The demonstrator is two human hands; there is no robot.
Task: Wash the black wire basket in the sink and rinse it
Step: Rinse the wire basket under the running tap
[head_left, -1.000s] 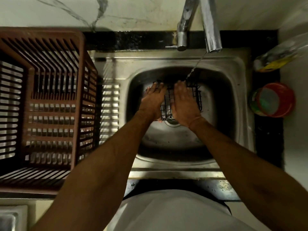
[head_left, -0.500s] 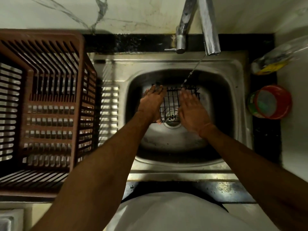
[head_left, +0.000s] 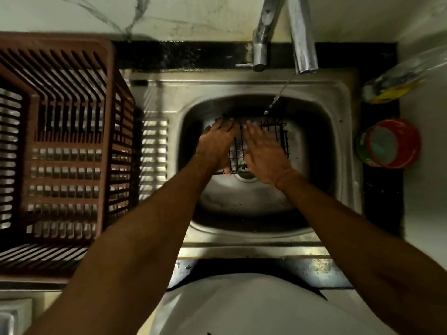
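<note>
Two hands on the black wire-grid basket [head_left: 260, 145], mid-frame in the steel sink basin [head_left: 321, 180]: left hand [head_left: 217, 145] grips its left edge to steady it, right hand [head_left: 264, 155] lies flat, fingers together, rubbing the mesh under the thin tap stream [head_left: 278, 94].

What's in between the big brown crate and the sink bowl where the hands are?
In the head view, the sink's ribbed steel draining board lies between the brown crate and the bowl; nothing stands on it.
</note>
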